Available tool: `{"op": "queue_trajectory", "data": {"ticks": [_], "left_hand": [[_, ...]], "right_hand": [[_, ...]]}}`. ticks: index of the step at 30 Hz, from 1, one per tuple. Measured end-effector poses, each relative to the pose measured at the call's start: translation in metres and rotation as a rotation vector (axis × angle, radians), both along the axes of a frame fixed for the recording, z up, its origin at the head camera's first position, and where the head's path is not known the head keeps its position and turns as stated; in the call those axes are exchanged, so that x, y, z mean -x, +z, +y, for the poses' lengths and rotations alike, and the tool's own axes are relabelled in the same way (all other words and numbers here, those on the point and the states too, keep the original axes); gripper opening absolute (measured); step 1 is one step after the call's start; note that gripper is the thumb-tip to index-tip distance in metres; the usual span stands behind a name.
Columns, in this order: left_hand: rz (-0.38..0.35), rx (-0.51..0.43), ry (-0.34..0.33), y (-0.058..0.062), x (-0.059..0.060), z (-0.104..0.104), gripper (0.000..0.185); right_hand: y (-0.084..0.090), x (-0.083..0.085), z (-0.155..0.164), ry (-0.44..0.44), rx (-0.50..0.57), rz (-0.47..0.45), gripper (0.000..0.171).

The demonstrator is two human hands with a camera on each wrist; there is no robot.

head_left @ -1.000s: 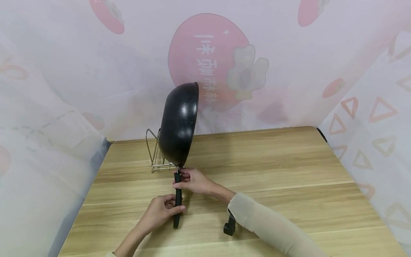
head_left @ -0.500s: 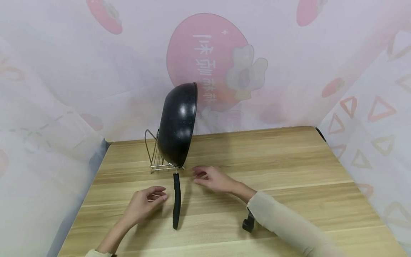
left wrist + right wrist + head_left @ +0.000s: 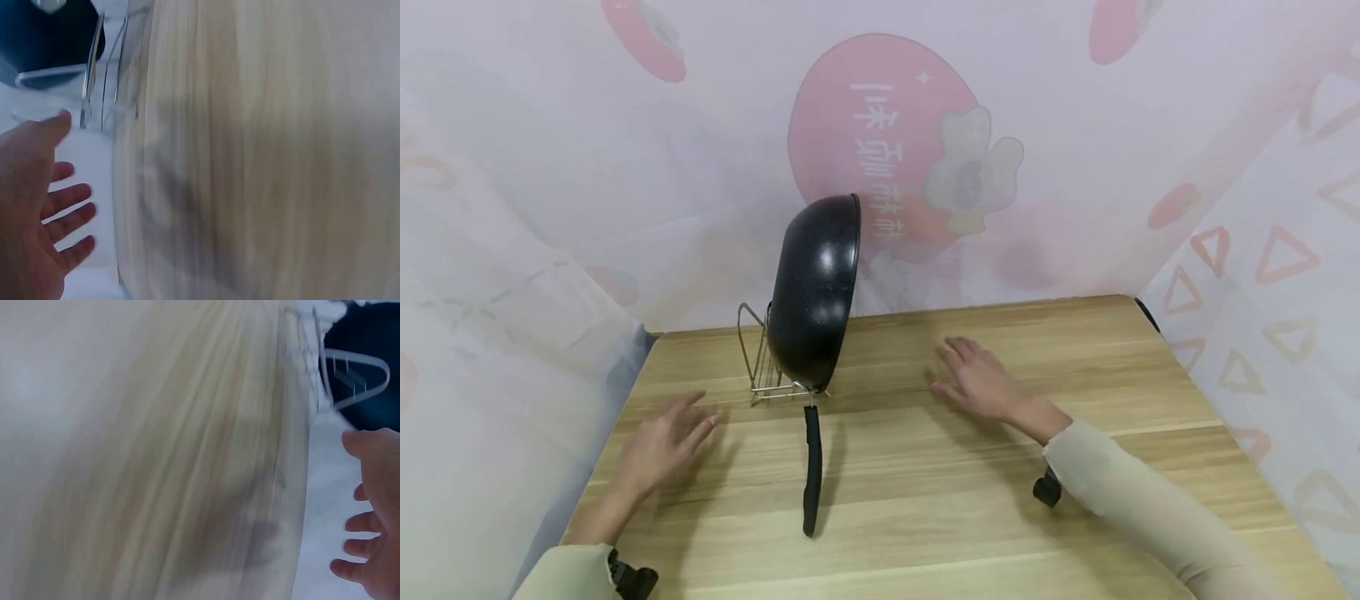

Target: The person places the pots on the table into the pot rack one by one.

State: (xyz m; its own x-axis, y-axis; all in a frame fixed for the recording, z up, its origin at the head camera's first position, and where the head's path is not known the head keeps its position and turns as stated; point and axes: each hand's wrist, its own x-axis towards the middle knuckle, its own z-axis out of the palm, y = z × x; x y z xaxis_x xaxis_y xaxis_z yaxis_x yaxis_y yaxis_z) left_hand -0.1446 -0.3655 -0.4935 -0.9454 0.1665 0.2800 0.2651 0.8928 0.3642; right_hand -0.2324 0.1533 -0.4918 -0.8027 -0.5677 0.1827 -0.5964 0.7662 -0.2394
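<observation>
A black wok stands tilted on its side in a wire rack, its black handle pointing toward the front of the table. To the left of the rack my left hand is apart from everything, fingers loosely spread. My right hand is over the table to the right of the wok, fingers relaxed and holding nothing. In the left wrist view, the fingers are spread near the rack's wires. The right wrist view shows a wire loop in front of the dark wok.
The wood-grain table reaches back to a printed cloth wall, with more cloth at both sides. Black wrist-camera mounts hang at the left sleeve and the right sleeve.
Both hands have let go of the wok's handle and moved apart, the left hand leftward and the right hand rightward and back. The wok stays standing in the rack.
</observation>
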Motion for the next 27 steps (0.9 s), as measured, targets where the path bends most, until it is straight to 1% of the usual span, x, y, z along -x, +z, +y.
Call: {"op": "queue_trajectory", "data": {"ticks": [2, 4, 6, 7, 9, 11, 14, 17, 20, 27], "left_hand": [[0.058, 0.020, -0.019, 0.000, 0.009, -0.007, 0.061], [0.112, 0.070, -0.032, 0.001, 0.018, -0.012, 0.068], [0.104, 0.120, -0.018, 0.004, 0.026, -0.016, 0.077], [0.089, 0.147, -0.008, 0.006, 0.029, -0.018, 0.081], [0.031, 0.191, 0.019, 0.009, 0.036, -0.021, 0.089], [-0.034, 0.219, 0.055, 0.012, 0.040, -0.023, 0.093], [-0.090, 0.257, 0.091, 0.013, 0.045, -0.028, 0.096], [-0.129, 0.280, 0.117, 0.012, 0.047, -0.032, 0.099], [-0.157, 0.282, 0.126, 0.010, 0.048, -0.034, 0.100], [-0.173, 0.285, 0.138, 0.006, 0.048, -0.035, 0.101]], "right_hand": [[-0.001, 0.006, 0.016, -0.052, -0.033, 0.035, 0.073], [0.000, 0.012, 0.030, -0.100, -0.064, 0.049, 0.076], [0.000, 0.018, 0.042, -0.139, -0.089, 0.060, 0.079], [0.000, 0.020, 0.047, -0.157, -0.100, 0.062, 0.081], [0.001, 0.025, 0.057, -0.193, -0.127, 0.063, 0.084], [0.002, 0.028, 0.064, -0.228, -0.155, 0.063, 0.088], [0.003, 0.032, 0.072, -0.276, -0.194, 0.049, 0.092], [0.004, 0.034, 0.077, -0.301, -0.217, 0.031, 0.096], [0.004, 0.034, 0.081, -0.317, -0.233, 0.030, 0.097], [0.005, 0.035, 0.084, -0.317, -0.231, 0.038, 0.096]]}}
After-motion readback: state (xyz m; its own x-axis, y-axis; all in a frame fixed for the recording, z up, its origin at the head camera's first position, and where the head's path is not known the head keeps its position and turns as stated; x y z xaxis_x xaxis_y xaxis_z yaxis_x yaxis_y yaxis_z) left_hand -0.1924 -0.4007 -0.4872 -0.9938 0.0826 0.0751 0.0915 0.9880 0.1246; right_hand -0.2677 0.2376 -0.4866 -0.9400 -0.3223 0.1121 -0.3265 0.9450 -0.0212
